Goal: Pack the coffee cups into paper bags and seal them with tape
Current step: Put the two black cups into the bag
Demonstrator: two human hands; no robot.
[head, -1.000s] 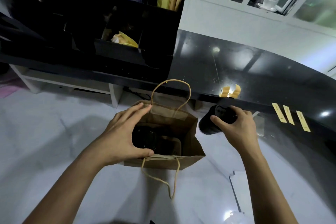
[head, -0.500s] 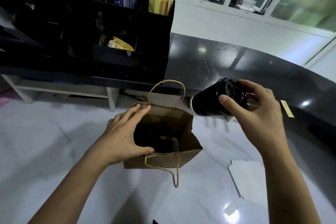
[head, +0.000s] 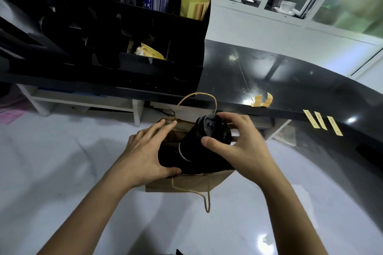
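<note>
A brown paper bag (head: 192,182) with twine handles stands open on the white surface in the middle of the view. My left hand (head: 143,151) grips its left rim, thumb on the near edge, holding the mouth apart. A black lidded coffee cup (head: 196,141) is tilted with its base down inside the bag's mouth. My right hand (head: 238,147) holds it by the lid end. The inside of the bag is dark and mostly hidden by the cup.
A black counter (head: 279,80) curves behind the bag, with a curled piece of tape (head: 262,100) and three tape strips (head: 321,121) stuck along its edge. A black organiser (head: 116,33) with sleeves and packets stands at back left.
My right hand has carried the cup left and down from beside the counter into the mouth of the bag. My left hand has kept its hold on the bag's rim.
</note>
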